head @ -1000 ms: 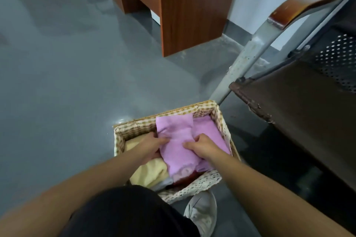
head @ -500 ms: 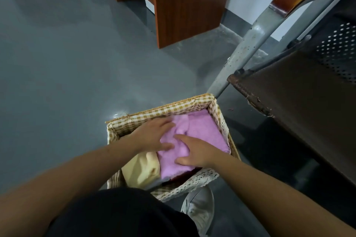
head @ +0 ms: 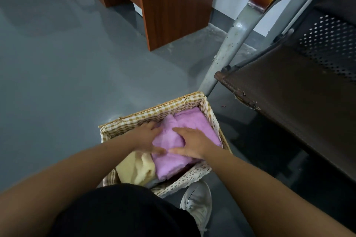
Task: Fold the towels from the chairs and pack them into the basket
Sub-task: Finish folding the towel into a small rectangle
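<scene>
Together left hand (head: 146, 137), right hand (head: 192, 144) press pink towel (head: 173, 165); basket (head: 154, 110) walls close.

- The grey floor (head: 67, 82) is smooth and shiny.
- A woven basket (head: 154, 110) stands on it, near a metal chair leg (head: 227, 52).
- A wooden cabinet (head: 173, 5) stands further back.
- A white shoe (head: 196, 202) rests just beside the basket.

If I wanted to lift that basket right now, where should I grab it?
Probably by its left and right walls, one hand on each, coming from above. The basket shows no handles, its rim is open all round, and the pink towel and yellow towel fill the inside, so a two-sided hold should keep it level.
</scene>
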`<state>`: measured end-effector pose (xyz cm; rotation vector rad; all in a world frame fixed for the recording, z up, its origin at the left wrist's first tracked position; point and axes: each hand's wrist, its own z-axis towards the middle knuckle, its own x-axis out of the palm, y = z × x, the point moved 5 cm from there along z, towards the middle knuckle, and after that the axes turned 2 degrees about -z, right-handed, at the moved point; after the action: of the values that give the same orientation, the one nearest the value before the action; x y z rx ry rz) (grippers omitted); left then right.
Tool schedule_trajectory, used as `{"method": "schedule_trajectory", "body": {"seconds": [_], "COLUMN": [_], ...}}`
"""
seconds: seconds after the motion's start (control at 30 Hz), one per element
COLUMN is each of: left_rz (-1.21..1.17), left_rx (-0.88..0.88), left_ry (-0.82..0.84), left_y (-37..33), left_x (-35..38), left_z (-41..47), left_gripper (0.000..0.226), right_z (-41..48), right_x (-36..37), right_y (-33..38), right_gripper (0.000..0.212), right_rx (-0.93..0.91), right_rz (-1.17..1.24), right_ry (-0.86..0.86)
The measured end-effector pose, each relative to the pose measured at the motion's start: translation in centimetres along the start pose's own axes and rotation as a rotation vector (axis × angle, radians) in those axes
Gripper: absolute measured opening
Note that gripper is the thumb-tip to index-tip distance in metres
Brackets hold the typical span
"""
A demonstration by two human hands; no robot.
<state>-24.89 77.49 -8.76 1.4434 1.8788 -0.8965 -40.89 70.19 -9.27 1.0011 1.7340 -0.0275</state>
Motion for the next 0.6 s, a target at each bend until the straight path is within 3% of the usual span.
{"method": "schedule_trajectory", "body": {"seconds": [0.07,0.17,0.27,0.4,0.6], "left_rz": [-0.063,-0.089,-0.105,-0.174,-0.194], "left_rx": [0.03,0.046,0.105,0.205,0.424], "left_ry": [-0.059,-0.163,-0.329,-0.527,-0.555], "left_y": [-0.3,-2.3,-6.8,-16.5,-34.7], "left_x": [-2.9,-8.1,-14.9,-22.3,-24.9], "left_z": [-0.4,-1.5,-3.4,-5.7,-7.0], "left_gripper": [0.08,0.054,0.052,0.041,0.042], "right_z": [-0.9,-3.7,-8.6,-18.1,-33.6], "right_x": [-3.1,-8.7,-15.0,-22.0,-25.8], "right_y": [0.0,-0.2,-1.0,-4.2,-13.1], "right_gripper": [0.064,0.052,0.044,0.052,0.054], "right_rx": [0.075,0.172,0.217,0.305,0.584], "right_rz": [0.083,0.151,0.108,0.06,0.031], "right_ry": [-0.093,-0.247,-0.4,-0.55,-0.734]}}
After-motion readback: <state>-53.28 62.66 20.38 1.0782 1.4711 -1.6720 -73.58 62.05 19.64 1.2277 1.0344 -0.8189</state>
